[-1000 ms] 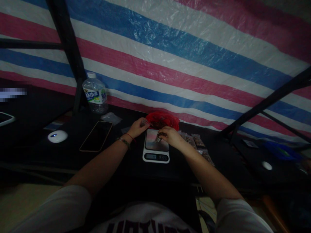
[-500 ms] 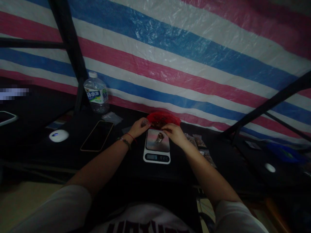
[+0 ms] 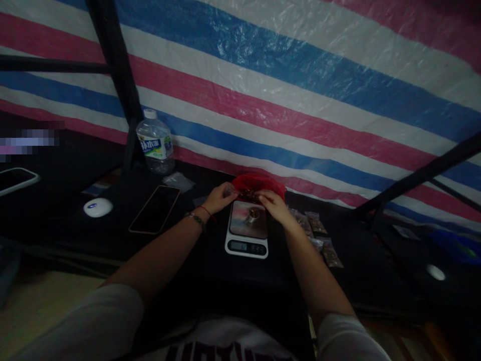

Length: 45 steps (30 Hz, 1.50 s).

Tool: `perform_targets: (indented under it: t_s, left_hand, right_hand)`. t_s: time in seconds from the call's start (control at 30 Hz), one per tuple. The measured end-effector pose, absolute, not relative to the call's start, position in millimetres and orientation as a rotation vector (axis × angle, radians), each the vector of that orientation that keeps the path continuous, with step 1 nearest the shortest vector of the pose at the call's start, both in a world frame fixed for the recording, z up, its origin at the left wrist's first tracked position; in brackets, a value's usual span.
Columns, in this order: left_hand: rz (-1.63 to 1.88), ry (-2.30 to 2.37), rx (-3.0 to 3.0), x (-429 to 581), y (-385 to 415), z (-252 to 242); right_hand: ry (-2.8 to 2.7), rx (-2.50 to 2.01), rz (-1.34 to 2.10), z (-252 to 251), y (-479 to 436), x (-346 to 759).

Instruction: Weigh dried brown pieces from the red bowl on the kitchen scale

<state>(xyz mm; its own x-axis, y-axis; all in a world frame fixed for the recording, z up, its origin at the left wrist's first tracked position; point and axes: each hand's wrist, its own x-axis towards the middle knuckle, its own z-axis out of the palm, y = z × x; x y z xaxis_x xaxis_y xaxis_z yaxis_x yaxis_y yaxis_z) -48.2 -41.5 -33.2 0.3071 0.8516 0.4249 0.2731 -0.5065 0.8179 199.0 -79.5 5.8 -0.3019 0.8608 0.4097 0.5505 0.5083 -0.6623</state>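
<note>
My left hand (image 3: 219, 197) is at the left edge of a red plastic bag (image 3: 276, 186), its fingers closed on what looks like a small clear plastic bag (image 3: 230, 189). Small brown pieces (image 3: 248, 193) lie inside the red bag. At its right side, my right hand (image 3: 273, 205) has its fingers pinched together by the pieces; what they hold is too small to make out. Between my forearms sits a white kitchen scale (image 3: 246, 248) with a metal plate. A small silvery cup (image 3: 252, 215) stands on the plate, apart from both hands.
Several filled clear packets (image 3: 331, 252) lie right of the scale. On the left are a phone (image 3: 155, 209), a white mouse (image 3: 98, 207), a clear bottle (image 3: 156, 148) and empty-looking plastic bags (image 3: 179, 181). A striped sheet (image 3: 263, 100) hangs behind the black table, with dark frame bars.
The view has shifted slightly, so most things sit a little further right. My right hand has moved slightly at the red bag. My left hand keeps its place beside it.
</note>
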Motion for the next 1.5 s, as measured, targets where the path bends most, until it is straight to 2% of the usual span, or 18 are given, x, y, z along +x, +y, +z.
perform_targets:
  t_s: [0.17,0.67,1.23,1.5]
  left_hand:
    - [1.178,0.986,1.968,-48,-41,-34]
    - [1.181,0.971,1.957,-47,-37,-38]
    - [1.155,0.997,1.965,-47,-41,-33]
    - [1.178,1.006,1.972,-47,-38,-37]
  right_hand:
    - [-2.066,-1.116,0.672,-2,-111,197]
    - [-2.105,-1.154,0.532,-9,-119,191]
    - [-2.042,-1.165,0.523,1,-121,203]
    - [-2.127,-1.223,0.493,-11,-123,193]
